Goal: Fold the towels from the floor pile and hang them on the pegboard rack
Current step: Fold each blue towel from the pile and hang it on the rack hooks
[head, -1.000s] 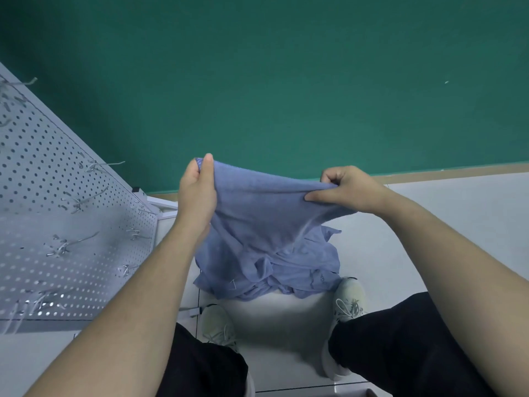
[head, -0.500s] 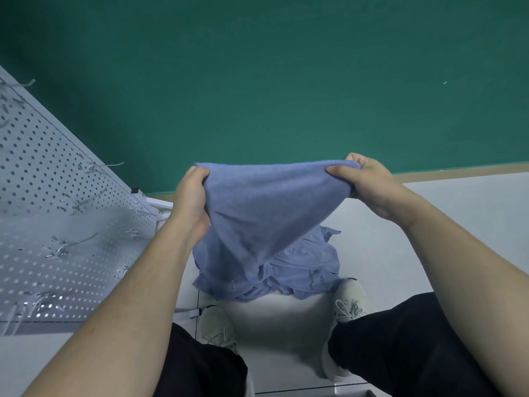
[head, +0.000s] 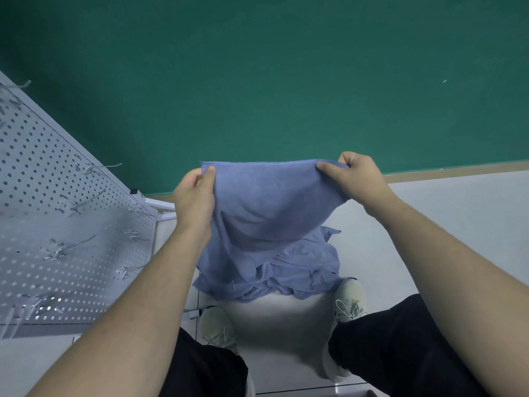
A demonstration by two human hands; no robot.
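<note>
A blue towel (head: 266,202) hangs spread in the air in front of me, its top edge stretched almost level. My left hand (head: 194,196) pinches its top left corner and my right hand (head: 357,179) grips its top right corner. Below it, a heap of more blue towels (head: 303,270) lies on the white floor between my shoes; the held towel's lower end hangs down onto the heap. The white pegboard rack (head: 57,224) with its thin metal hooks slants along the left side.
A green wall (head: 286,81) rises straight ahead with a tan baseboard (head: 458,170) at its foot. My white shoes (head: 349,299) and black trouser legs fill the lower frame. A white rack leg (head: 160,207) sticks out beside my left hand.
My right hand slid outward along the top edge to the right corner and both hands rose slightly. The towel went from bunched to stretched wide.
</note>
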